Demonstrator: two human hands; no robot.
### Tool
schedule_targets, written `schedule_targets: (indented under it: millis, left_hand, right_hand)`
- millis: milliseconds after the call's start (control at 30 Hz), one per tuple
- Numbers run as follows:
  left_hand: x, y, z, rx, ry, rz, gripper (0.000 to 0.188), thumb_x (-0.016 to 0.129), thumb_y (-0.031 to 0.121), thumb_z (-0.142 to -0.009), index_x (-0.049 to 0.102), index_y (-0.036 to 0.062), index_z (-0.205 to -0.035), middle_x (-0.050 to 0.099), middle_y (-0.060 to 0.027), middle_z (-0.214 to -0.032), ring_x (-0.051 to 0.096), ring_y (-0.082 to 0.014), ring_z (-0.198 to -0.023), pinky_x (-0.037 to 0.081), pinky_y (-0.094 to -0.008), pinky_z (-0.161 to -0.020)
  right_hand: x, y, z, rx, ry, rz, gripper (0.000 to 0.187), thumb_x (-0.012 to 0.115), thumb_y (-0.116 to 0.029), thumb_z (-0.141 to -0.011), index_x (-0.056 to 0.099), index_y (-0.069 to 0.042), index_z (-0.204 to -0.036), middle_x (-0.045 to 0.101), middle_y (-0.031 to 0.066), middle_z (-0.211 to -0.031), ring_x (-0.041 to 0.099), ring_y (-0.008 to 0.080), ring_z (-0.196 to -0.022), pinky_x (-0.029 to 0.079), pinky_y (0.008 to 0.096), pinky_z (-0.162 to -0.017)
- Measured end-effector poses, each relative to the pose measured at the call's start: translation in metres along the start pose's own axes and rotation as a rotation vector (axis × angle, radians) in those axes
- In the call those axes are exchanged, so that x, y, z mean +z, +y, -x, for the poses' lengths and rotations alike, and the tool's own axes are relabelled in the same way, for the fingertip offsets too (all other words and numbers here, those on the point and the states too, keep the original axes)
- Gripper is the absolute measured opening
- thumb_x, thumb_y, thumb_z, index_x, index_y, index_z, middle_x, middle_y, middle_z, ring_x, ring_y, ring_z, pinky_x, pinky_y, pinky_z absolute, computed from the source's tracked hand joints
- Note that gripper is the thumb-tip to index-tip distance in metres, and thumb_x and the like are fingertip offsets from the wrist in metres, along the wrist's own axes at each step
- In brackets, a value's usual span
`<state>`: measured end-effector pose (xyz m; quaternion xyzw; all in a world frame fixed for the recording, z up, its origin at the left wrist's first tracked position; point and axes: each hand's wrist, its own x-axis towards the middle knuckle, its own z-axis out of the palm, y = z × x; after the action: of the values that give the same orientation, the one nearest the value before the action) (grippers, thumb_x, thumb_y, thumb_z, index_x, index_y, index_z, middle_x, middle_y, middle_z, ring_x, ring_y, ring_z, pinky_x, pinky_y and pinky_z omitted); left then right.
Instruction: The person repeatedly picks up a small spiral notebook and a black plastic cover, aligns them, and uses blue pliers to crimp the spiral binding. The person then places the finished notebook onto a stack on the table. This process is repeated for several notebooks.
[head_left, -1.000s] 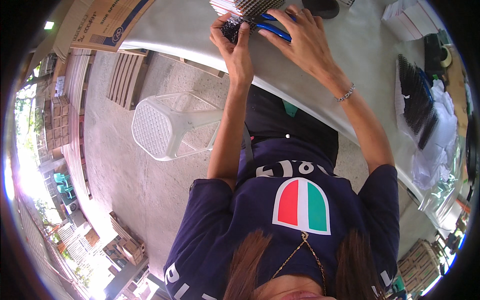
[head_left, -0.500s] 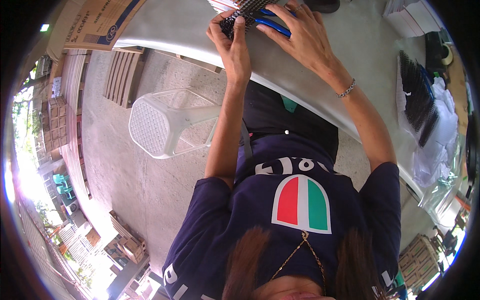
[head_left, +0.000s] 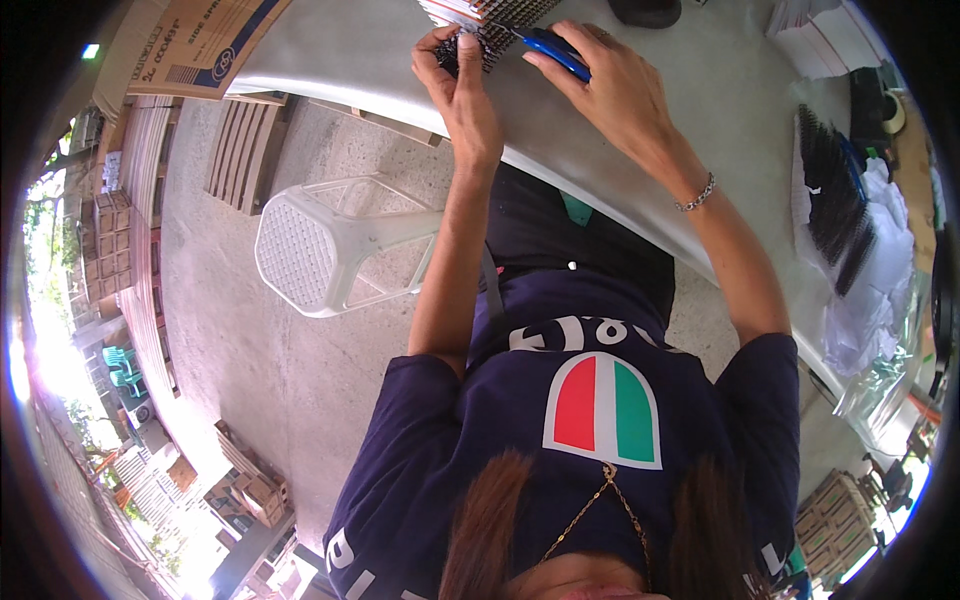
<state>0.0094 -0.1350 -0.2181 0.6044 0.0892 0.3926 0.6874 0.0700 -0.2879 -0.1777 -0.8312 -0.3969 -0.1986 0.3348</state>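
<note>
At the table's far edge of view, my left hand is closed on a black wire binding strip, thumb raised along it. Its toothed loops lie beside a white and reddish stack of pages, partly cut off by the top of the picture. My right hand grips blue-handled pliers. Their tip points left at the wire loops; whether it touches them is too small to tell.
A grey table runs under both hands. To the right lie black wire strips, crumpled white plastic and a stack of white sheets. A cardboard box sits at far left; a white stool stands on the floor.
My right hand has shifted slightly down and right, and the pliers' handles, spread apart before, are now close together. My left hand stays nearly in place.
</note>
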Motion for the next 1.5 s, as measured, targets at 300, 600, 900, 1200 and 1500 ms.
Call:
schedule_targets:
  millis: [300,600,900,1200,1500]
  left_hand:
    - [0.001,0.004,-0.001,-0.077,0.039,0.057,0.033,0.062,0.009,-0.098,0.046,0.0062,-0.127,0.053,-0.0061,-0.114,0.053,-0.012,-0.103,0.042,-0.0311,-0.095]
    - [0.003,0.013,0.004,-0.007,0.008,-0.256,0.031,0.07,0.016,-0.096,0.056,0.0046,-0.12,0.047,-0.0061,-0.114,0.053,-0.0123,-0.104,0.044,-0.0297,-0.093]
    - [-0.002,0.013,0.001,0.047,-0.037,-0.423,0.025,0.066,0.015,-0.097,0.056,0.0061,-0.118,0.045,-0.0134,-0.118,0.052,-0.0229,-0.105,0.044,-0.0359,-0.095]
    - [-0.001,0.016,0.001,0.06,-0.044,-0.454,0.026,0.066,0.015,-0.097,0.055,0.0051,-0.118,0.046,-0.0143,-0.117,0.051,-0.0238,-0.104,0.043,-0.0357,-0.095]
    - [-0.001,0.013,0.001,0.095,-0.047,-0.447,0.026,0.066,0.016,-0.097,0.055,0.0052,-0.118,0.048,-0.0139,-0.115,0.051,-0.024,-0.104,0.043,-0.0357,-0.094]
  right_hand:
    - [-0.002,0.001,0.007,0.006,-0.046,0.117,0.049,0.069,-0.044,-0.092,0.063,-0.01,-0.128,0.063,0.015,-0.119,0.061,0.0298,-0.111,0.04,0.0452,-0.096]
    - [0.007,0.004,0.001,-0.022,-0.031,0.13,0.046,0.07,-0.04,-0.091,0.063,-0.01,-0.126,0.066,0.017,-0.112,0.064,0.0334,-0.105,0.047,0.0473,-0.092]
    - [0.01,0.006,-0.001,0.002,-0.114,0.053,0.034,0.066,-0.044,-0.094,0.069,-0.012,-0.107,0.073,0.0112,-0.079,0.074,0.0272,-0.072,0.059,0.0444,-0.062]
    - [0.005,0.001,0.002,-0.031,-0.02,0.163,0.044,0.068,-0.038,-0.092,0.061,-0.01,-0.125,0.064,0.0176,-0.109,0.062,0.0371,-0.1,0.047,0.0495,-0.088]
    - [0.013,0.007,-0.002,-0.038,-0.081,0.108,0.038,0.066,-0.041,-0.093,0.063,-0.011,-0.116,0.068,0.0155,-0.095,0.067,0.0336,-0.087,0.053,0.0469,-0.077]
